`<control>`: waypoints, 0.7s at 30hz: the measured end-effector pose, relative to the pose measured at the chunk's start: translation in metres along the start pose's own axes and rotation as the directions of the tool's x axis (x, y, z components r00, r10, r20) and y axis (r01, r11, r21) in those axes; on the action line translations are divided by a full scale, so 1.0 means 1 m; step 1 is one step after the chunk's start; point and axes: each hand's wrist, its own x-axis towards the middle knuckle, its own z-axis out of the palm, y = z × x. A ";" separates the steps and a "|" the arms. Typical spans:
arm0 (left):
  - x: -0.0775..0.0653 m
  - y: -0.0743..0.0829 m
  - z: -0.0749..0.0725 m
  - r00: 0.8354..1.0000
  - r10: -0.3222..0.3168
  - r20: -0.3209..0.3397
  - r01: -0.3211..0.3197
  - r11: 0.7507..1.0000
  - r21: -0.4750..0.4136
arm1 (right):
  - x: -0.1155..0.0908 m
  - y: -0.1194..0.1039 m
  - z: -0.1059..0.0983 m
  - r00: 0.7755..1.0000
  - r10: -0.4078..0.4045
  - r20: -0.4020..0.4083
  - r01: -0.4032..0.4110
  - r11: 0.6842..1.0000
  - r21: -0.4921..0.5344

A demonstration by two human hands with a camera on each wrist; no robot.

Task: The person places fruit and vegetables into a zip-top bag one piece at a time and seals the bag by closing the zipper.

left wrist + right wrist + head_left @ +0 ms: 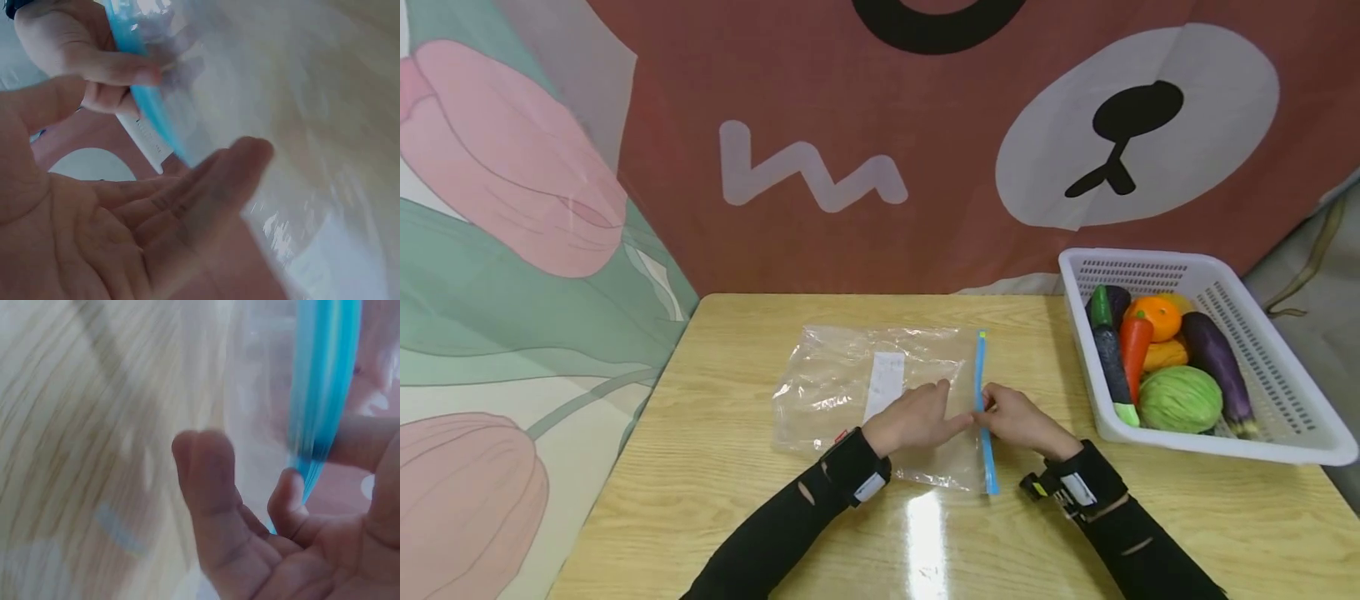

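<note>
A clear zip bag (842,375) with a blue zip strip (980,367) along its right edge lies on the wooden table. Through its plastic shows a white label (887,379). My right hand (1024,423) pinches the bag at the blue strip; close up in the right wrist view, the strip (325,369) passes between thumb and fingers. My left hand (916,417) is over the bag, its thumb reaching towards the strip beside the right fingertips. In the left wrist view the left hand (125,231) has its fingers extended near the plastic, holding nothing.
At the table's right stands a white plastic basket (1292,333) holding several vegetables and fruits, among them a cabbage (1180,398), an eggplant (1219,358), a red pepper (1136,346) and an orange (1156,318). A printed cloth (820,250) hangs behind the table.
</note>
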 end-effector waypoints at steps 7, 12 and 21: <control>0.009 0.001 0.002 0.999 -0.019 -0.030 0.016 0.996 -0.084 | -0.005 -0.007 0.001 0.998 -0.068 0.009 0.068 0.997 0.033; 0.015 0.000 0.003 0.996 -0.035 -0.078 0.019 0.981 -0.195 | -0.005 -0.014 0.003 0.991 -0.131 0.019 0.130 0.990 0.059; 0.013 0.000 0.004 0.995 0.007 -0.098 -0.039 0.943 -0.332 | -0.006 -0.016 0.008 0.983 -0.174 0.061 0.166 0.978 0.127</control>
